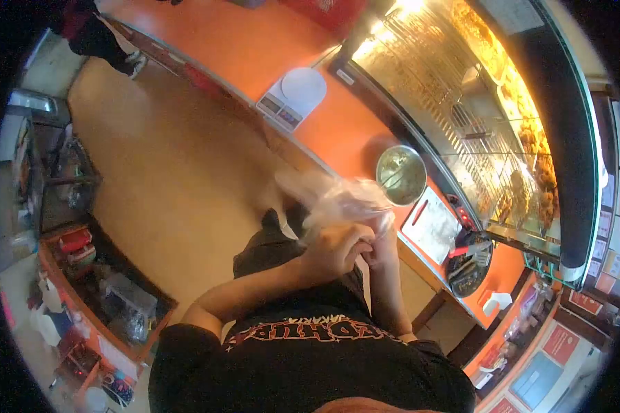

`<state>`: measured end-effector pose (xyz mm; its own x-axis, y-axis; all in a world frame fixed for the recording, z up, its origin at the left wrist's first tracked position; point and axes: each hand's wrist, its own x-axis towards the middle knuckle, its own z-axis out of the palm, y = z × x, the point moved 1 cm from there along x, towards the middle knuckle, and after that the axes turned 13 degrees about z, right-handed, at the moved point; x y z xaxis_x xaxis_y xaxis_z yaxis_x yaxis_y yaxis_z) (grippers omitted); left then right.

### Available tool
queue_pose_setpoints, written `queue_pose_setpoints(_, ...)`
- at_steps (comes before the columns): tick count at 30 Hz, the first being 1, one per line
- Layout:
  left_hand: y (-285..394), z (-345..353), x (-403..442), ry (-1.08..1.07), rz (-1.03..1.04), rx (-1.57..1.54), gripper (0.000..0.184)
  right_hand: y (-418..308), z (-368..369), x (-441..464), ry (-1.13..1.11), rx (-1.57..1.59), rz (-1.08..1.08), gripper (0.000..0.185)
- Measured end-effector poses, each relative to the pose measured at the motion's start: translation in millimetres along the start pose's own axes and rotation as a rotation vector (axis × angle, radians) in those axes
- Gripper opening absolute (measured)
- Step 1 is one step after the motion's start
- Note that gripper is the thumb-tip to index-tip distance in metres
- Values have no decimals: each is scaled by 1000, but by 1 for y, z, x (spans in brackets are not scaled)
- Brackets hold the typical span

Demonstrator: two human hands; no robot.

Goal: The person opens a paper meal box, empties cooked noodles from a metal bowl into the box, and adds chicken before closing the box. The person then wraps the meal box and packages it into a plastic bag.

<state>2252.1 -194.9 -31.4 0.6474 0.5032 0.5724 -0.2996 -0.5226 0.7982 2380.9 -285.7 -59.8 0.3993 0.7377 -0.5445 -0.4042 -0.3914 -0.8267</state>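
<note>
My left hand (pixel 334 249) is closed, its fingers curled and pinching at the lower edge of a thin clear plastic bag (pixel 348 203). Close against it, my right hand (pixel 381 251) also grips the bunched plastic, though its fingertips are partly hidden. The bag spreads upward from both hands, smeared by motion, and I cannot make out anything inside it. Just beyond the bag, a round metal pot (pixel 401 175) stands on the orange counter (pixel 344 124), with a utensil resting in it.
A white kitchen scale (pixel 295 96) sits farther along the counter. Right of the pot are a white cutting board (pixel 430 224) with a red-handled tool and a dark tray (pixel 470 272) of utensils. A lit glass display case (pixel 461 103) holds fried food. Another person (pixel 100 41) stands far left.
</note>
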Motion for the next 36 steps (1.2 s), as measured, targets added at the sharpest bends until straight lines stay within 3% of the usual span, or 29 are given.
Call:
queue_pose_setpoints(1,-5,2,6,-9,-39,-18,10,-6,-10,6,50,-350,-192,40)
queue_pose_setpoints(2,-6,-2,22,-18,-44,-24,11,-4,-18,21,84,-405,-269,41)
queue_pose_setpoints(5,-11,0,54,-14,77,-2,11,-33,-16,61,41,176,-261,50)
queue_pose_setpoints(8,-20,-3,89,0,150,31,12,-84,-7,74,-62,453,-310,59)
queue_pose_setpoints(10,-30,-6,109,-4,168,13,12,-117,-5,76,-142,534,-373,65)
queue_pose_setpoints(13,-40,-2,110,-191,235,-54,13,-153,-1,76,-370,614,-487,74)
queue_pose_setpoints(14,-42,3,111,-72,303,-100,16,-159,2,80,-482,631,-521,78)
queue_pose_setpoints(15,-47,1,112,-107,302,-141,17,-164,6,84,-578,647,-541,81)
queue_pose_setpoints(17,-47,-13,124,-178,293,-223,20,-181,24,93,-586,633,-536,87)
queue_pose_setpoints(20,-54,-30,145,-295,412,-227,24,-239,72,101,-153,505,-399,106)
queue_pose_setpoints(21,-54,-35,151,-342,447,-226,25,-241,73,108,-203,546,-413,102)
queue_pose_setpoints(23,-58,-37,154,-196,567,-248,28,-245,66,124,-309,631,-441,95)
queue_pose_setpoints(25,-76,-41,164,-173,578,-301,27,-267,45,143,70,249,-619,85)
queue_pose_setpoints(26,-78,-62,177,-288,487,-231,26,-276,40,153,264,54,-690,81)
queue_pose_setpoints(27,-85,-69,181,-197,444,-257,20,-298,47,161,686,-445,-700,58)
queue_pose_setpoints(29,-99,-84,172,-84,337,-255,13,-335,7,202,969,-1234,-956,46)
queue_pose_setpoints(30,-107,-95,161,-128,262,-216,10,-350,-8,225,1017,-1314,-1009,32)
queue_pose_setpoints(33,-137,-136,124,-314,-1,-94,13,-388,-64,283,1303,-1167,-594,49)
queue_pose_setpoints(35,-147,-156,99,-395,-282,-89,11,-405,-76,303,1260,-1254,-539,48)
queue_pose_setpoints(36,-153,-164,87,-381,-320,-71,12,-410,-77,309,1229,-1306,-533,48)
